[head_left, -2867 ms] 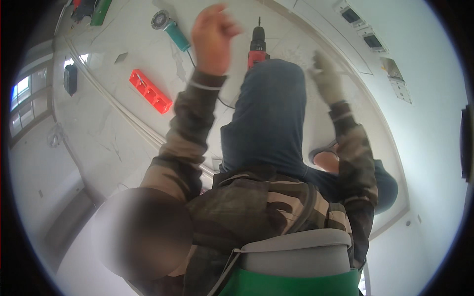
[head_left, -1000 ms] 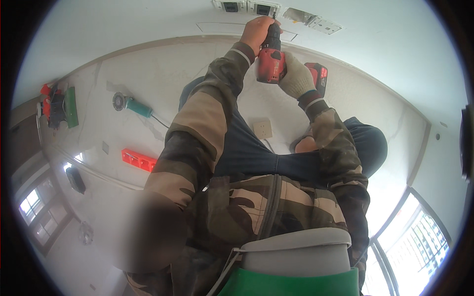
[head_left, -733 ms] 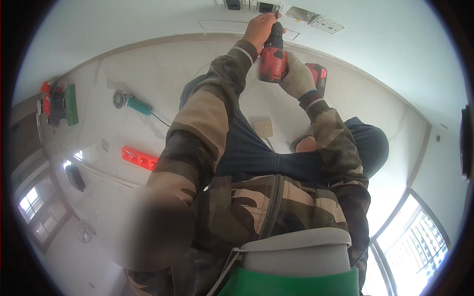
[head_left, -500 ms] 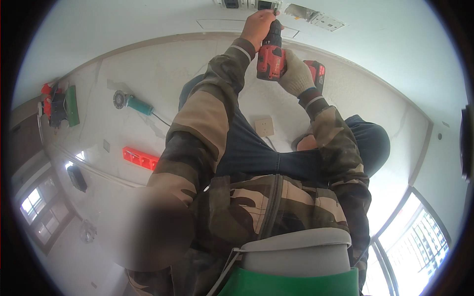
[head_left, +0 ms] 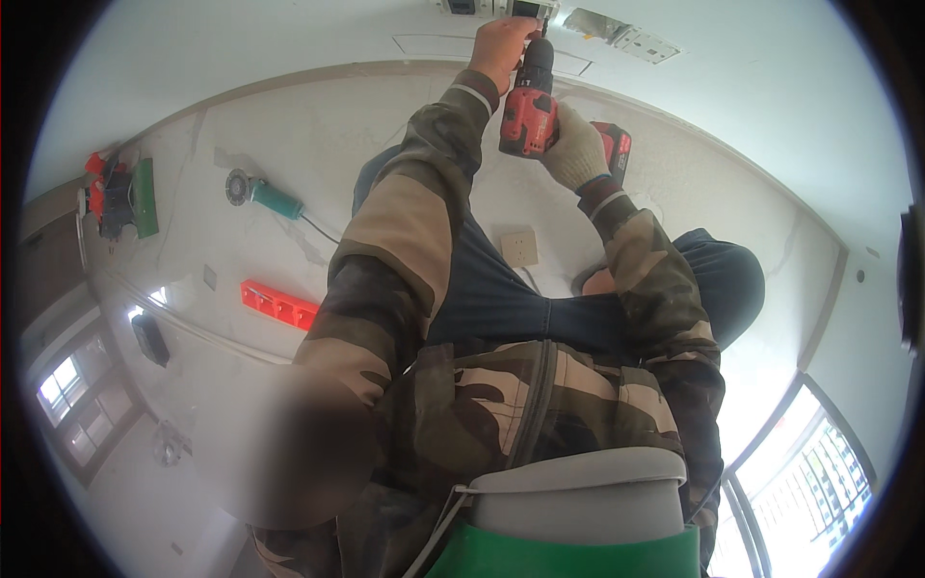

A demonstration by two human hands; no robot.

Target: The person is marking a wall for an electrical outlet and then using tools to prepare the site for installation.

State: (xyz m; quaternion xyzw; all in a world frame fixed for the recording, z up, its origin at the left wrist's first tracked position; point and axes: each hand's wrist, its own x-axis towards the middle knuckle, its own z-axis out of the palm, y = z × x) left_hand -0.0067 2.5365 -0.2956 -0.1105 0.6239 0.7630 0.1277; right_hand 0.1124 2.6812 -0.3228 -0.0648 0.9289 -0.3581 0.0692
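My right hand (head_left: 578,149), in a pale knit glove, is wrapped round the handle of a red and black cordless drill (head_left: 529,120). The drill points up at the wall, its black chuck just below a socket (head_left: 528,10) and its battery (head_left: 614,149) showing beyond my wrist. My bare left hand (head_left: 503,46) is up at that socket's lower edge, beside the drill's tip. Its fingers are bent and drawn together; what they pinch, if anything, is too small to make out.
More sockets (head_left: 647,44) and an open wall box (head_left: 590,22) line the wall. On the floor lie an angle grinder (head_left: 275,200), a red socket-box strip (head_left: 277,304), and a cream socket plate (head_left: 518,249) between my legs. Tools (head_left: 118,197) sit far left.
My left fingers have come away from the drill's chuck and moved up to the socket's edge. The drill has stayed nearly in place in my right hand.
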